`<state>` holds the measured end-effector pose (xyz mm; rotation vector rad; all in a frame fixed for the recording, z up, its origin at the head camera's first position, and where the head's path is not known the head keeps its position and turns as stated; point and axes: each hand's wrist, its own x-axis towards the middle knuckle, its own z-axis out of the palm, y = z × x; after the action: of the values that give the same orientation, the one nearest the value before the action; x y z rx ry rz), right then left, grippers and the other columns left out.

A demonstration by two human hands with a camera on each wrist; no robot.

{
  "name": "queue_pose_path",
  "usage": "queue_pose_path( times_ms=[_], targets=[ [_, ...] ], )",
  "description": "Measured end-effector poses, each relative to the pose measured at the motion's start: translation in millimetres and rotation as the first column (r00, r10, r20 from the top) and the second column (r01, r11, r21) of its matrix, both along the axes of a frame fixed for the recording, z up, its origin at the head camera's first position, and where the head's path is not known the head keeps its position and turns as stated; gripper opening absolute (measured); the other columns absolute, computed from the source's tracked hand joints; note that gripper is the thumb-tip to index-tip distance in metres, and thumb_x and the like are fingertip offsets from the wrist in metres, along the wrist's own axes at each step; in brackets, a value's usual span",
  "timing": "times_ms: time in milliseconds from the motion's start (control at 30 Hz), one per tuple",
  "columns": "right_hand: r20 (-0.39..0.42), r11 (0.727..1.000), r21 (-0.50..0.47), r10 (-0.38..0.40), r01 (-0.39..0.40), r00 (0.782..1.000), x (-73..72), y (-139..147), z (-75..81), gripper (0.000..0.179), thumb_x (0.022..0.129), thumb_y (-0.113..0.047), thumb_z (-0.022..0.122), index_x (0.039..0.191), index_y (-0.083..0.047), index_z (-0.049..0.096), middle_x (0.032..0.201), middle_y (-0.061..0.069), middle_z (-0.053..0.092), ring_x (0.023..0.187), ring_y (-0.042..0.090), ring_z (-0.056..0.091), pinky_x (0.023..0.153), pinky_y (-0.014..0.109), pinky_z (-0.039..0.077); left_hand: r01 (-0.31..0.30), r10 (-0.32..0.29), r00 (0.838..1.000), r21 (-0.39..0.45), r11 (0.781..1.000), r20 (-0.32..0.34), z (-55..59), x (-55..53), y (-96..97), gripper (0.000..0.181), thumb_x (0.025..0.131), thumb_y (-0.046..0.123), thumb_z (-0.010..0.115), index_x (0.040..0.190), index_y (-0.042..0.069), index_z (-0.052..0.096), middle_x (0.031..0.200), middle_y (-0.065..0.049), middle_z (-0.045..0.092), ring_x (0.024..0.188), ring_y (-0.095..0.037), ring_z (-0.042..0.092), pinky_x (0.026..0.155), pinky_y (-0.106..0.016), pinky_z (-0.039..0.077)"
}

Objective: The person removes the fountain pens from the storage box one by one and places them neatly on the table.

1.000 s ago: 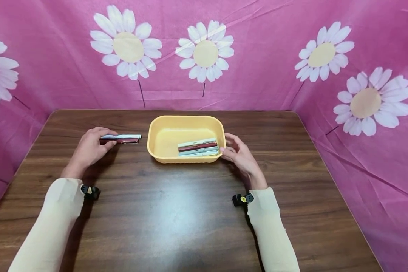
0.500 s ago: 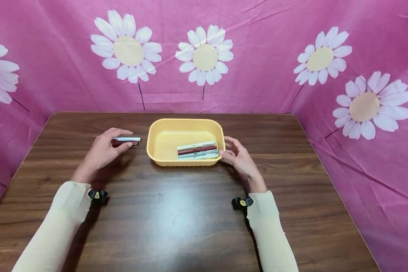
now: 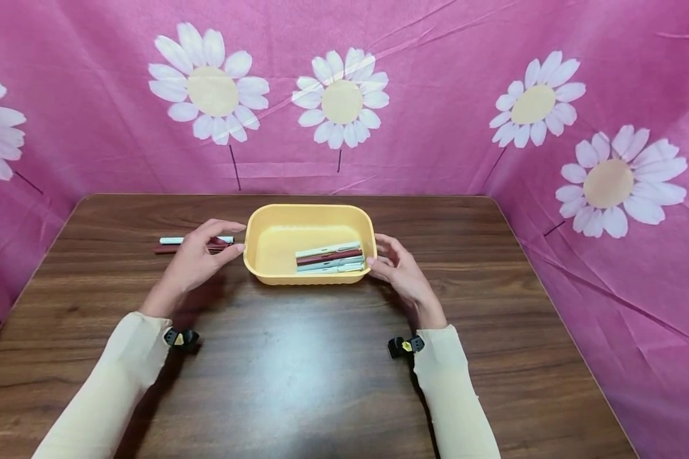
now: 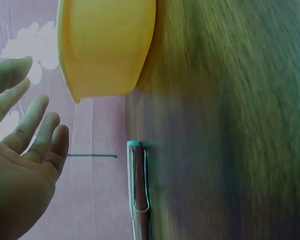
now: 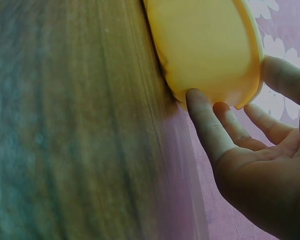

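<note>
A yellow plastic basin (image 3: pixel 275 245) stands near the back of the wooden table. Inside it, at the right, several pens (image 3: pixel 328 257) lie side by side: whitish, dark red and pale blue. The right hand (image 3: pixel 402 271) holds the basin's right end, thumb at the rim and fingers against the outer wall (image 5: pixel 205 55). Above a white pen (image 3: pixel 171 241) and a dark red pen (image 3: pixel 165 250) on the table, the left hand (image 3: pixel 198 255) is spread, fingertips close to the basin's left end. In the left wrist view nothing is in the left hand (image 4: pixel 25 165).
The brown table (image 3: pixel 298 370) reaches to a pink cloth (image 3: pixel 425 121) with white flowers, which hangs at the back and sides. Each wrist carries a small black camera, one below the left sleeve (image 3: pixel 138 350).
Moving rightward, the left hand has come off the two pens, which stay on the table, and has reached the basin's left end. The right hand keeps its hold.
</note>
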<state>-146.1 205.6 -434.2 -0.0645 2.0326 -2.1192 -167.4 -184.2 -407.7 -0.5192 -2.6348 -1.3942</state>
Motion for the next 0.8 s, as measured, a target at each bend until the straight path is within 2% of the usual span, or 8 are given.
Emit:
queue_pose_path(
  times_ms=[100, 267, 433, 567, 700, 800],
  targets=[
    [-0.005, 1.000, -0.005, 0.006, -0.006, 1.000, -0.9, -2, -1.3, 0.061, 0.096, 0.010, 0.060, 0.151, 0.001, 0.037, 0.144, 0.029, 0.045, 0.116, 0.029, 0.058, 0.093, 0.035, 0.055, 0.001, -0.001, 0.999, 0.018, 1.000, 0.032, 0.5, 0.3, 2.1, 0.036, 0.093, 0.011, 0.074, 0.128, 0.003, 0.067, 0.125, -0.013, 0.065, 0.110, -0.034, 0.058, 0.091, -0.033, 0.046],
    [-0.008, 1.000, 0.017, 0.005, -0.005, 1.000, -0.5, -2, -2.9, 0.061, 0.096, 0.008, 0.061, 0.151, 0.000, 0.038, 0.144, 0.029, 0.046, 0.117, 0.031, 0.058, 0.092, 0.035, 0.056, 0.035, -0.040, 0.997, 0.070, 0.997, 0.059, 2.1, 0.1, 9.2, 0.037, 0.093, 0.011, 0.074, 0.128, 0.001, 0.066, 0.126, -0.015, 0.064, 0.106, -0.034, 0.057, 0.090, -0.038, 0.045],
    [-0.004, 1.000, 0.023, -0.001, 0.002, 1.000, 0.9, 0, -4.3, 0.061, 0.096, 0.008, 0.061, 0.151, 0.000, 0.037, 0.144, 0.029, 0.046, 0.117, 0.031, 0.058, 0.091, 0.035, 0.056, 0.058, -0.071, 0.994, 0.145, 0.988, 0.086, 2.2, -1.8, 20.6, 0.037, 0.092, 0.010, 0.075, 0.127, -0.001, 0.067, 0.123, -0.019, 0.064, 0.098, -0.029, 0.061, 0.083, -0.029, 0.048],
    [0.000, 1.000, 0.012, -0.004, 0.004, 1.000, 0.8, 1, -3.9, 0.061, 0.096, 0.008, 0.060, 0.152, 0.000, 0.037, 0.144, 0.028, 0.045, 0.113, 0.025, 0.060, 0.093, 0.037, 0.055, 0.086, -0.102, 0.992, 0.176, 0.981, 0.080, -0.2, -3.4, 27.6, 0.036, 0.092, 0.009, 0.075, 0.126, -0.001, 0.067, 0.123, -0.021, 0.064, 0.098, -0.025, 0.061, 0.085, -0.028, 0.049],
    [0.000, 1.000, 0.019, -0.002, 0.002, 1.000, -1.1, 0, -2.0, 0.061, 0.097, 0.007, 0.061, 0.152, 0.000, 0.036, 0.144, 0.028, 0.045, 0.110, 0.021, 0.061, 0.094, 0.039, 0.055, 0.126, -0.142, 0.988, 0.202, 0.971, 0.063, -1.3, -3.5, 31.6, 0.033, 0.093, 0.008, 0.074, 0.125, -0.001, 0.067, 0.124, -0.020, 0.064, 0.102, -0.033, 0.060, 0.088, -0.034, 0.049],
    [-0.006, 1.000, 0.024, 0.001, -0.001, 1.000, -2.4, 0, -1.4, 0.061, 0.097, 0.006, 0.061, 0.152, 0.000, 0.036, 0.144, 0.028, 0.045, 0.110, 0.021, 0.061, 0.094, 0.038, 0.055, 0.143, -0.164, 0.984, 0.229, 0.963, 0.072, 0.3, -3.9, 34.7, 0.032, 0.094, 0.007, 0.073, 0.124, -0.002, 0.067, 0.126, -0.020, 0.063, 0.111, -0.038, 0.058, 0.090, -0.031, 0.050]
  ],
)
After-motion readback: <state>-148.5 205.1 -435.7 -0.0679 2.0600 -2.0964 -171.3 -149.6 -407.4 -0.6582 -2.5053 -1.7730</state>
